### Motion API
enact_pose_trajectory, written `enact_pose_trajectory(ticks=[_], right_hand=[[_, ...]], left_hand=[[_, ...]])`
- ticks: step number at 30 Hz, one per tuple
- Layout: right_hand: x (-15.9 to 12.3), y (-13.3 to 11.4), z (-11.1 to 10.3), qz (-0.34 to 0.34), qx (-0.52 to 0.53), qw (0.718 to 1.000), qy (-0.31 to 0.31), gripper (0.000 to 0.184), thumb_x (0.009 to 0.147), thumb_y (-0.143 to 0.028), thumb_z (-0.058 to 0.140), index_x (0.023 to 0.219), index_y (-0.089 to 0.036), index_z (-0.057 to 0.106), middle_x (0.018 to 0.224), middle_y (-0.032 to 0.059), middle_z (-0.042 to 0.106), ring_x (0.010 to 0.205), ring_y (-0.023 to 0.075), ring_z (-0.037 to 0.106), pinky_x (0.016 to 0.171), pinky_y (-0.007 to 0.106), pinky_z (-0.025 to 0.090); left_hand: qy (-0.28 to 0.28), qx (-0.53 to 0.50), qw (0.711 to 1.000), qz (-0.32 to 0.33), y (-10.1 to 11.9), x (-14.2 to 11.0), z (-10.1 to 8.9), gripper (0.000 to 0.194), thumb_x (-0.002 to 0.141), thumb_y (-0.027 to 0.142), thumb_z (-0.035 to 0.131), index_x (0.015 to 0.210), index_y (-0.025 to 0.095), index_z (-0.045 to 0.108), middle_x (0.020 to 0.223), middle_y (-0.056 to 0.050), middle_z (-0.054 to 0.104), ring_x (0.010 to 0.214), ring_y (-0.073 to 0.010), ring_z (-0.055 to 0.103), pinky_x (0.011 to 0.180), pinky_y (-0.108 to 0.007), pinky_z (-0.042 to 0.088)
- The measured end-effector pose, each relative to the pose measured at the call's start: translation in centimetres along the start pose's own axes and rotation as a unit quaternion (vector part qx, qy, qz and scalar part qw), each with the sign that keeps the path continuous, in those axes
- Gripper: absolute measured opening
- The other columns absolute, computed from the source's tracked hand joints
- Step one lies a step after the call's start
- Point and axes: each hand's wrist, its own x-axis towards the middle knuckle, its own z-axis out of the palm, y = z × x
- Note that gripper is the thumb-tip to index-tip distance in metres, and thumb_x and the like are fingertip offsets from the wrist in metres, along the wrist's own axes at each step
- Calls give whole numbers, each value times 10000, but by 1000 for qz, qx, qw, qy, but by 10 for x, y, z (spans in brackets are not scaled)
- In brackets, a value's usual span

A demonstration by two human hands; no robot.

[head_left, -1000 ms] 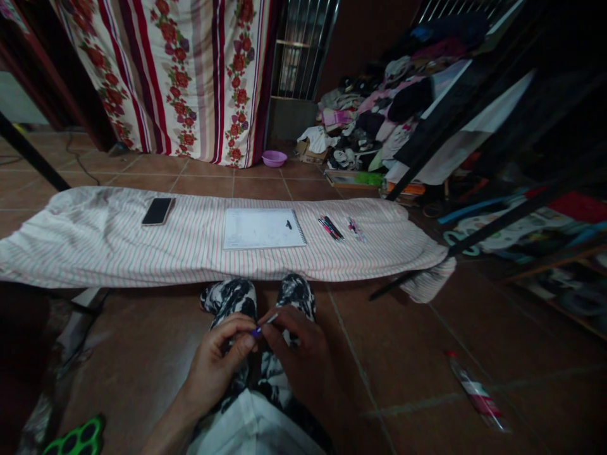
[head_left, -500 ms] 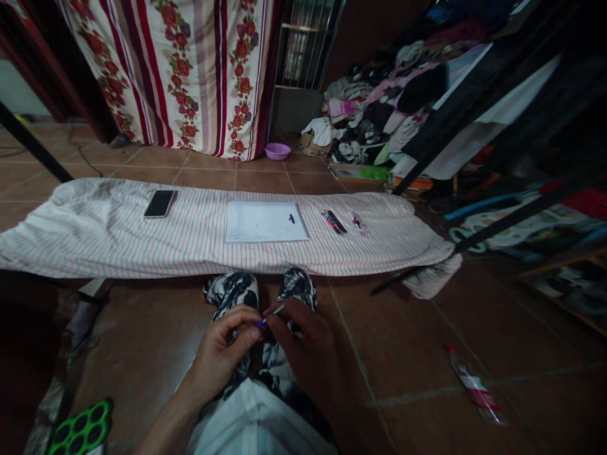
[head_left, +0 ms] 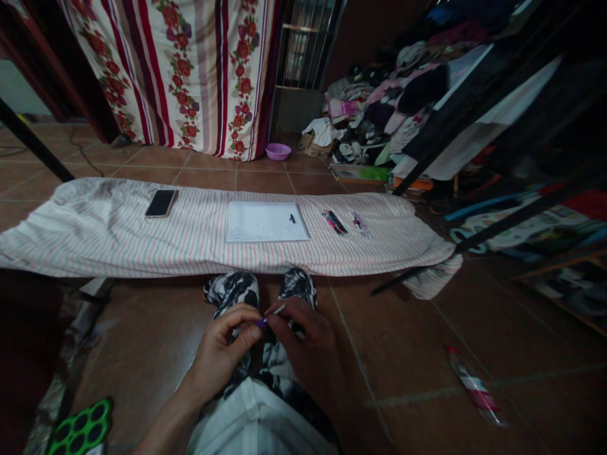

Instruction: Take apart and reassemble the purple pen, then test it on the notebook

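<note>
Over my knees, my left hand [head_left: 227, 344] pinches a small purple piece [head_left: 262, 322] between thumb and fingertips. Close against it, my right hand [head_left: 306, 335] is closed on a slim, pale pen part [head_left: 279, 309] whose tip sticks out past the fingers. The purple and pale pieces meet between the hands; whether they are joined I cannot tell. Beyond my knees a spiral notebook [head_left: 260, 221] lies open on a striped cloth [head_left: 199, 243], with a small black pen cap or clip [head_left: 292, 218] on its page. Right of it lie several pens [head_left: 335, 223] and some smaller pen-like pieces [head_left: 360, 224].
A phone [head_left: 161, 203] rests on the cloth's left part. On the tiled floor are a plastic bottle [head_left: 475, 387] at right, a green tray-like object with round holes [head_left: 81, 426] at lower left, and a purple basin [head_left: 277, 151] near the curtain [head_left: 203, 76]. Clothes [head_left: 379, 107] are heaped behind.
</note>
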Motion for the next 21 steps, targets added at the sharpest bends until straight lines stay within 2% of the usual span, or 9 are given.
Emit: enact_pose_trajectory(ticks=[21], right_hand=[[1, 1, 1, 8, 5, 1000, -21, 135, 832, -187, 514, 726, -200, 597, 734, 11, 625, 720, 135, 582, 686, 250, 456]], left_hand=[[3, 1, 1000, -7, -2, 1, 1, 146, 766, 306, 629, 788, 168, 672, 822, -54, 611, 785, -179, 573, 706, -269, 453]])
